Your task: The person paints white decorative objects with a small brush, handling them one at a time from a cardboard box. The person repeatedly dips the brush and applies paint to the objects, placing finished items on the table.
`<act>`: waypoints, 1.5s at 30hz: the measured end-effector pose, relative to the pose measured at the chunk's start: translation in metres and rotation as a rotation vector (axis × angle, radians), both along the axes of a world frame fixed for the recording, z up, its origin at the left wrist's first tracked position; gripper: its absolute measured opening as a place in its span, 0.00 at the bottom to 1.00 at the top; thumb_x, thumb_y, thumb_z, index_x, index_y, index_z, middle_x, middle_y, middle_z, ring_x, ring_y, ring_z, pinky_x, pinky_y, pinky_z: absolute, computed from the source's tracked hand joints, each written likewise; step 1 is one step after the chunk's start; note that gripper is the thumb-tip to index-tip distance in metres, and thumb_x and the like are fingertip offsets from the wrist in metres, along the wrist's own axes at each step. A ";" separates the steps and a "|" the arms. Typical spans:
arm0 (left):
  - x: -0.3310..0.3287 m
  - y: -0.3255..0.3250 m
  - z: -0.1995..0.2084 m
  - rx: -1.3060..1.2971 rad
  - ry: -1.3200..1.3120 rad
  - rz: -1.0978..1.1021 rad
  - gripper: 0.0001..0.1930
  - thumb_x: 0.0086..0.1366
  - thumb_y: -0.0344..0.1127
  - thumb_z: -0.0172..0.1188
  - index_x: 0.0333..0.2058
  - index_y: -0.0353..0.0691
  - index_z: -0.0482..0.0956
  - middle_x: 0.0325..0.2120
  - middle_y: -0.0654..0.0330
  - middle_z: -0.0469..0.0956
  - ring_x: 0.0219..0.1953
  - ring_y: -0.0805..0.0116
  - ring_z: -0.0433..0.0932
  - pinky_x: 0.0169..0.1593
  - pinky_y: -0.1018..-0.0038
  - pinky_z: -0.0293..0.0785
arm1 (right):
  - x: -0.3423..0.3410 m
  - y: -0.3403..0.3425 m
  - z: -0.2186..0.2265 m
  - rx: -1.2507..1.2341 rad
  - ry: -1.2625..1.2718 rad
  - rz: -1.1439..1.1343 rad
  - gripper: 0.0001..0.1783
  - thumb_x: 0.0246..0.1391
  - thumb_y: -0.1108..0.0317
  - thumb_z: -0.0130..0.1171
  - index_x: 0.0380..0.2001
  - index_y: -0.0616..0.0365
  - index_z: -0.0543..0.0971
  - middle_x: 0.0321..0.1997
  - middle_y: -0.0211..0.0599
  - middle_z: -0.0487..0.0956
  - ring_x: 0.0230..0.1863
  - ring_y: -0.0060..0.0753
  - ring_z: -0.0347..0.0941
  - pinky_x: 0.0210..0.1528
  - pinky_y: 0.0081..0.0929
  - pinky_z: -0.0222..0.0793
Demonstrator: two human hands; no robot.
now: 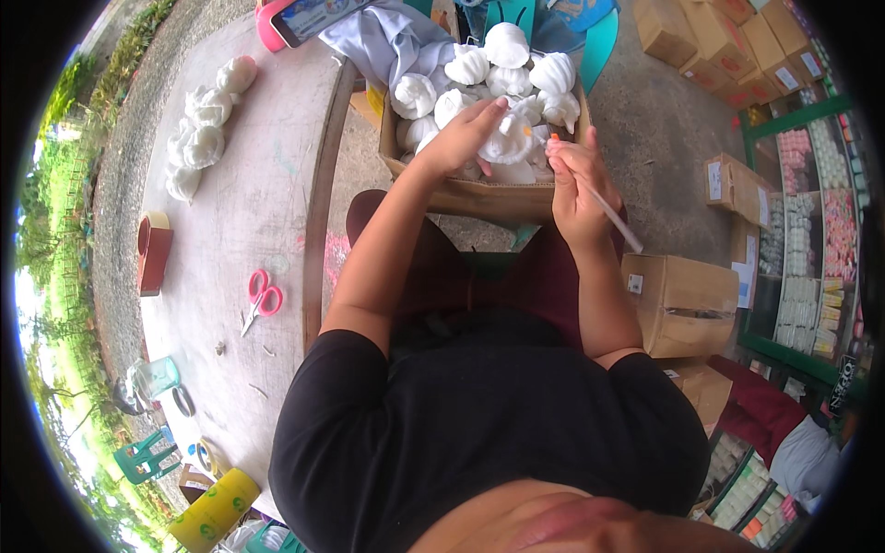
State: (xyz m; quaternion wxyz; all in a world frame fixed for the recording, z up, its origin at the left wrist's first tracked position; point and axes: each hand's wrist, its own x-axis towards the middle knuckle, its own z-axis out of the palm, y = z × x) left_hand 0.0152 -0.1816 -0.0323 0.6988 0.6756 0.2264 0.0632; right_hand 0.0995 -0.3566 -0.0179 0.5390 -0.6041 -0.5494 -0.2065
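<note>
A cardboard box (pixel 489 198) in front of my knees is heaped with white, ruffled, bulb-shaped bundles (pixel 507 46). My left hand (pixel 461 138) is at the near side of the heap, its fingers and thumb around the left side of one white bundle (pixel 507 146). A small orange spot shows on that bundle. Between the fingers of my right hand (pixel 581 180) is a slim pale stick (pixel 619 219) with an orange tip, closed in a pen-like grip. The tip is just right of the spotted bundle and appears apart from it.
On the table (pixel 286 194) at left are a row of white bundles (pixel 207 109), pink-handled scissors (pixel 258 297), a tape roll (pixel 155 249) and a yellow roll (pixel 217 507). A phone (pixel 318 17) lies at the far edge. Cartons (pixel 687 300) and a stocked shelf (pixel 802 240) stand at right.
</note>
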 end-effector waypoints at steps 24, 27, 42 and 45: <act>-0.002 -0.006 -0.005 0.192 -0.185 0.020 0.24 0.66 0.51 0.53 0.50 0.35 0.69 0.41 0.56 0.74 0.36 0.70 0.75 0.33 0.71 0.81 | 0.001 -0.009 -0.005 -0.032 0.094 -0.168 0.02 0.54 0.73 0.59 0.28 0.56 0.78 0.28 0.33 0.80 0.32 0.37 0.77 0.49 0.37 0.69; -0.003 -0.004 -0.005 -0.030 -0.224 0.038 0.24 0.67 0.51 0.52 0.50 0.35 0.69 0.42 0.56 0.72 0.39 0.69 0.74 0.34 0.71 0.82 | -0.003 -0.004 -0.006 -0.025 0.005 -0.058 0.01 0.53 0.73 0.60 0.29 0.56 0.78 0.28 0.32 0.80 0.31 0.34 0.77 0.51 0.36 0.67; -0.002 -0.001 -0.012 0.269 -0.322 0.070 0.23 0.67 0.45 0.55 0.51 0.32 0.69 0.42 0.56 0.74 0.44 0.71 0.72 0.45 0.75 0.70 | 0.001 -0.007 -0.018 -0.189 -0.029 -0.102 0.04 0.52 0.72 0.61 0.32 0.54 0.78 0.29 0.29 0.81 0.30 0.33 0.75 0.48 0.33 0.65; -0.001 0.001 -0.017 0.143 -0.357 0.092 0.22 0.68 0.45 0.53 0.51 0.33 0.69 0.41 0.57 0.74 0.43 0.73 0.71 0.46 0.76 0.70 | 0.001 -0.011 -0.011 -0.033 0.107 -0.137 0.03 0.53 0.72 0.60 0.32 0.55 0.78 0.30 0.30 0.81 0.31 0.34 0.73 0.45 0.32 0.65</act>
